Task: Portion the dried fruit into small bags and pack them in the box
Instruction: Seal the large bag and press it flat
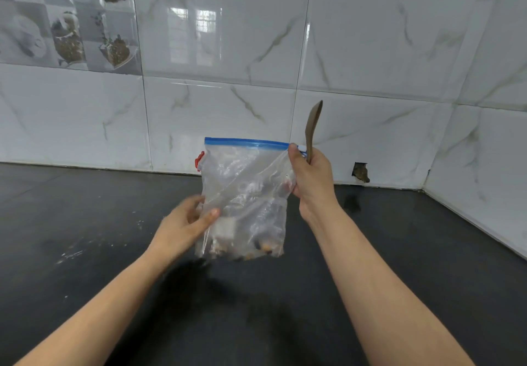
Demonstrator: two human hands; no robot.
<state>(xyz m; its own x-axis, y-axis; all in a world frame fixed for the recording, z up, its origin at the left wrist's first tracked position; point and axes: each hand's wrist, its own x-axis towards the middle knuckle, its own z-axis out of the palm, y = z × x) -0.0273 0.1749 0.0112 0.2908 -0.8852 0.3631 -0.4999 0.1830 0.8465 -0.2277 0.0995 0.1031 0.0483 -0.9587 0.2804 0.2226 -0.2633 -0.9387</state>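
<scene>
I am holding a clear zip bag (245, 194) up in the air above the dark tabletop (85, 223), in front of the tiled wall (370, 52). My right hand (312, 177) is gripping the bag's upper right corner, thumb pressed just under the blue zip strip (246, 142), and the same grip is clamping a brown spoon (312, 129) whose bowl is pointing upward past the bag. My left hand (185, 223) is pinching the bag's lower left side, thumb on the front of the plastic and fingers going behind it. So both grips are clenched: the right on bag and spoon, the left on bag.

Progress, as I am judging it: a small amount of dried fruit (256, 250) is sitting at the bottom of the bag, dark and orange pieces, so at least one portion is looking loaded. The zip strip is looking flat along its length, but I cannot tell whether it is sealed. No box and no other bags are showing in this view, so packing is appearing not yet done for this bag.

Writing: faint pale print is showing through the middle of the plastic, too blurred to read. A red tab (199, 160) is sticking out at the bag's upper left edge; no legible label there either.
</scene>
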